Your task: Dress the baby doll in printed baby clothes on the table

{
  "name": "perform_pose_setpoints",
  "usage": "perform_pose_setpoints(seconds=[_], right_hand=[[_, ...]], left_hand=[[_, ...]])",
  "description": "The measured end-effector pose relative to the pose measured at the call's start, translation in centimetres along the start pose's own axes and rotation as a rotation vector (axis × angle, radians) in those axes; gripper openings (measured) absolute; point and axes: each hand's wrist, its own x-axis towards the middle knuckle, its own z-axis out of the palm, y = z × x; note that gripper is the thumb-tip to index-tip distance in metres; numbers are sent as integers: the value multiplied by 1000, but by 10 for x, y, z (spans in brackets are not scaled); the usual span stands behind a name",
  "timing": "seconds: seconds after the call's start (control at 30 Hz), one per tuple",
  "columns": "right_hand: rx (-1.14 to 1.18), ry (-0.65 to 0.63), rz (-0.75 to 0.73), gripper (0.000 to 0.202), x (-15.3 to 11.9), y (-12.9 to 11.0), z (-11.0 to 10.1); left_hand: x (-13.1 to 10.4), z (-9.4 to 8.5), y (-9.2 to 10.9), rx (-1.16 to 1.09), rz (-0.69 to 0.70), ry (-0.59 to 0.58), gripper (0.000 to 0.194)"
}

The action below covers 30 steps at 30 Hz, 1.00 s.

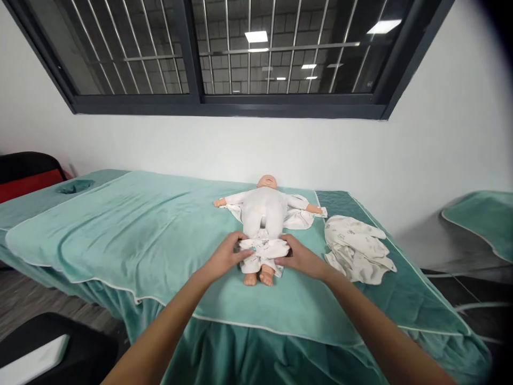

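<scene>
A baby doll (264,206) with a white cloth body lies on its back on a green bed cover, head toward the wall and feet toward me. White printed baby pants (262,250) are bunched around its lower legs, and both bare feet stick out below the cuffs. My left hand (228,256) pinches the left side of the waistband between thumb and fingers. On the opposite side, my right hand (302,258) grips the waistband in the same way. Beneath the doll's arms and back a white printed baby top (298,218) is spread out.
A crumpled white printed garment (356,248) lies to the right on the bed (120,230). Behind the bed is a wall with a barred window (200,104). A black and red chair (30,174) stands far left; a black seat bearing a white phone-like object (36,361) is lower left.
</scene>
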Motion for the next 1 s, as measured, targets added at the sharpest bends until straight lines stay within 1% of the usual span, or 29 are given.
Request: perform_pose_setpoints(seconds=[0.07,0.13,0.2,0.27,0.33,0.4,0.47,0.6,0.67,0.73,0.8,0.9,1.0], right_hand=[[83,-123,-3,87,-14,-3,-4],[51,-185,2,113,-26,-8,-4],[-28,-189,0,128,-32,-13,3],[-105,-129,11,134,-33,-16,14],[-175,-21,34,129,-32,-19,25],[-227,54,63,116,-31,-23,30],[-251,65,85,100,-31,-30,28],[-295,61,131,60,-31,-43,14],[-305,70,126,47,-28,-45,6],[-316,69,115,41,-23,-44,1],[-349,57,112,37,-15,-42,-2],[-414,29,109,35,-4,-42,-5],[-471,6,111,34,4,-45,-8]], left_hand=[[-14,-9,4,28,44,-126,73],[-25,-13,6,85,80,-239,103],[-31,-11,8,173,101,-308,119],[-33,-6,9,293,109,-303,125],[-32,0,11,415,116,-250,124],[-28,2,13,501,135,-215,120],[-23,1,17,555,161,-228,111],[-12,-8,24,592,165,-304,82],[-6,-10,25,583,172,-332,69],[0,-11,24,582,186,-333,59],[6,-11,22,590,187,-316,54],[12,-9,20,610,158,-310,52],[15,-7,23,627,87,-291,52]])
